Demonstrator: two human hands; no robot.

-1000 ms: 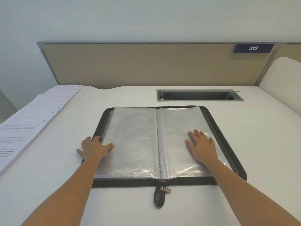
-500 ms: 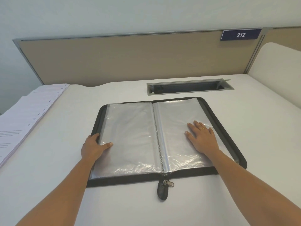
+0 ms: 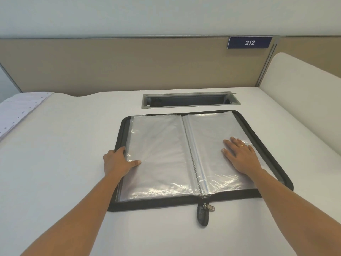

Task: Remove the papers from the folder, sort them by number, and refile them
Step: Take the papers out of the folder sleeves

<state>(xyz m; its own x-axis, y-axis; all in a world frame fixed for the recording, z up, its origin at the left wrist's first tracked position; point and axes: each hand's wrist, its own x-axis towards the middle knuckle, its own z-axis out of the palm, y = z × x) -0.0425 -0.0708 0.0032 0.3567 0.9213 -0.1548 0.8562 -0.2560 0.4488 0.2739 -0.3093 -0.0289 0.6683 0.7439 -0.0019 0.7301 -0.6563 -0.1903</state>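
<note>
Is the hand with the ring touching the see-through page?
Touching. The head view shows the right hand lying palm-down with its fingers spread flat on the clear page, and no gap between them.

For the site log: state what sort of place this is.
Likely an office cubicle desk: a tan partition panel stands behind the white desktop, a blue plate on the panel reads 212, and a cable slot is set into the desktop.

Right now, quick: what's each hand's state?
Left hand: on the folder's left edge, thumb on the left sleeve; grip cannot be told.
Right hand: open, flat on the right sleeve.
</note>
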